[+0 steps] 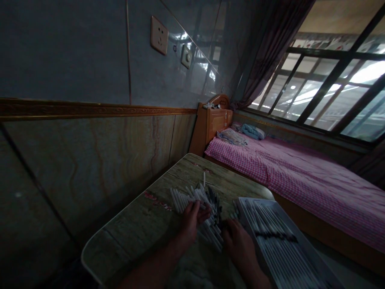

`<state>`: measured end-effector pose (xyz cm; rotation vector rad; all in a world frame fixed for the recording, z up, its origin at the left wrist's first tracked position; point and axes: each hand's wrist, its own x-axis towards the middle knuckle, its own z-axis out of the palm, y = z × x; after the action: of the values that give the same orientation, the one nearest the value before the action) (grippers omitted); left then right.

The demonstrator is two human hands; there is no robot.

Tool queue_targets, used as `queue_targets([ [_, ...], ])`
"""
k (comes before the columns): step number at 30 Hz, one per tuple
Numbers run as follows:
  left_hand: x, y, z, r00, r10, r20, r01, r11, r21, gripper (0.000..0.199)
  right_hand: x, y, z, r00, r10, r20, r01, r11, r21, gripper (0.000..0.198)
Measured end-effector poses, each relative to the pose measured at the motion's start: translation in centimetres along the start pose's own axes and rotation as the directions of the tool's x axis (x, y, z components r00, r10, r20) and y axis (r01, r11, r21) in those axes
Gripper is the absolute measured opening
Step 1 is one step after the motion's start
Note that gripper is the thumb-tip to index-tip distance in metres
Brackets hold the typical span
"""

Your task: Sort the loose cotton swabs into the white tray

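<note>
A pile of slim white pen-like tubes point(179, 200) lies on the table, with a bunch of dark, thin pieces point(214, 199) along its right side. Over the pile, my left hand point(191, 216) has its thumb and fingers closed round a white tube, part of which the fingers cover. To the right, my right hand point(236, 240) is curled at the edge of the dark pieces; its fingertips are hidden, so what it grips cannot be made out. Beside it stands a shallow box point(313, 245) filled with rows of similar white tubes, with a dark band across them.
The table point(132, 228) has a marbled top and a pale rim. One white tube point(204, 179) stands apart behind the pile. A tiled wall point(120, 148) runs along the left. Beyond the table is a bed point(270, 160) with a pink checked cover.
</note>
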<state>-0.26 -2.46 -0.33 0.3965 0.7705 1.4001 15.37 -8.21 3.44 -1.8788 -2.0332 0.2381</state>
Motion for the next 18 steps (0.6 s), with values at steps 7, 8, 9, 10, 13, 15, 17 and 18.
queue_targets([
  [7,-0.1,0.1,-0.2,0.998,-0.056,0.005,0.056,0.997,-0.055,0.028,-1.9,-0.8,0.8,0.989,-0.092,-0.118,0.114,0.973,0.2,0.029],
  [8,-0.1,0.1,-0.2,0.998,-0.055,0.011,0.055,0.997,-0.055,0.028,-1.9,-0.8,0.8,0.989,-0.09,-0.115,0.113,0.971,0.209,0.029],
  [9,-0.1,0.1,-0.2,0.998,-0.054,0.02,0.055,0.997,-0.051,0.028,-1.9,-0.8,0.8,0.99,-0.089,-0.105,0.11,0.97,0.216,0.029],
  [10,-0.2,0.1,-0.2,0.998,-0.055,0.032,0.056,0.998,-0.042,0.028,-1.9,-0.8,0.9,0.992,-0.087,-0.092,0.106,0.97,0.219,0.029],
  [13,-0.5,0.0,0.0,0.995,-0.067,0.068,0.068,0.998,-0.018,0.026,-1.8,-0.7,1.0,0.995,-0.078,-0.062,0.091,0.968,0.233,0.03],
  [15,-0.6,-0.1,0.0,0.994,-0.08,0.078,0.081,0.997,-0.018,0.026,-1.8,-0.6,1.1,0.995,-0.076,-0.067,0.091,0.964,0.25,0.031],
  [17,-0.7,-0.2,0.0,0.993,-0.089,0.073,0.091,0.995,-0.03,0.026,-1.8,-0.4,1.1,0.994,-0.07,-0.086,0.091,0.958,0.273,0.031],
  [18,-0.7,-0.2,0.0,0.994,-0.092,0.064,0.095,0.995,-0.037,0.027,-1.8,-0.3,1.0,0.994,-0.063,-0.095,0.087,0.955,0.285,0.031],
])
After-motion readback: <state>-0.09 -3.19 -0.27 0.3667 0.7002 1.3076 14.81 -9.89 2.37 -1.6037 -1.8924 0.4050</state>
